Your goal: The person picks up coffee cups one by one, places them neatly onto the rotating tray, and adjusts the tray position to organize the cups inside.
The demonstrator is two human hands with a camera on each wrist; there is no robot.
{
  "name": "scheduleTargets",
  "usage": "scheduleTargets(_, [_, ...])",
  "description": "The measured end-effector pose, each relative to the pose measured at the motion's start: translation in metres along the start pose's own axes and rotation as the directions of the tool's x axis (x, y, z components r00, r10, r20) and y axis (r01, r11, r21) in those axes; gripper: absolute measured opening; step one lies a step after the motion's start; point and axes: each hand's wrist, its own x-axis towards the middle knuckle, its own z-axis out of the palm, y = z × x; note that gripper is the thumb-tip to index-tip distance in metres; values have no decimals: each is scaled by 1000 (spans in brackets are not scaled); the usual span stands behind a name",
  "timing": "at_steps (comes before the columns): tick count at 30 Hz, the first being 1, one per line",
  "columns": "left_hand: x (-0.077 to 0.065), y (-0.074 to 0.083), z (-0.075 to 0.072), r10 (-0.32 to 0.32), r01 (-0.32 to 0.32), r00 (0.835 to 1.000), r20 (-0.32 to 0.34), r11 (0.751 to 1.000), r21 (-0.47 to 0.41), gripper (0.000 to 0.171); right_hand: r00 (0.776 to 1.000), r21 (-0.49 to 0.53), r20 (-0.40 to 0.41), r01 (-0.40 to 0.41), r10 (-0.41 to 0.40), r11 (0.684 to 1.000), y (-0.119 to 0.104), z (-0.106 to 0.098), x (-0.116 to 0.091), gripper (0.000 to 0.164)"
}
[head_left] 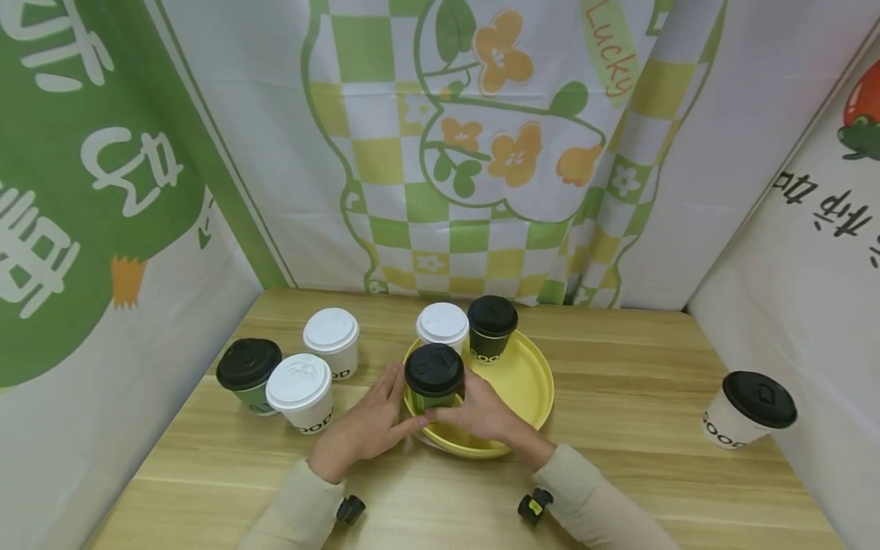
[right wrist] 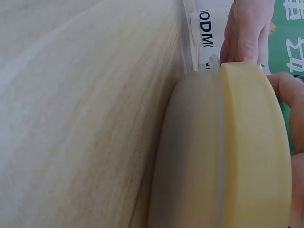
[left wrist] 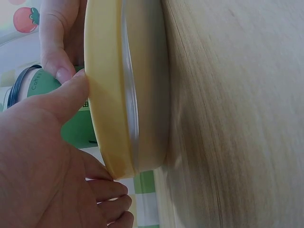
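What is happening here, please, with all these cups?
A person's right hand holds a black-lidded green cup at the left part of a yellow tray; whether it has touched down is not clear. The left hand is beside it, at the tray's rim. Behind that cup, a white-lidded cup and a dark cup are on the tray. Off the tray, three cups stand on the left and one white cup on the far right.

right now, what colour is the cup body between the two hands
The cup body is mostly green; the left wrist view shows it best.
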Motion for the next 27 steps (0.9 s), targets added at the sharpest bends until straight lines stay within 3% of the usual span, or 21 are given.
scheduleTargets(17, [2,0,1,5,-5,1000,-16,1000,-19,99,997,-43,66,-39,42,998,-2,-16,-7,80])
scheduleTargets(27, [1,1,0,0,-1,1000,-16,999,-35,99,984,-134,-24,-180,178,975,-14,-44,-42,89])
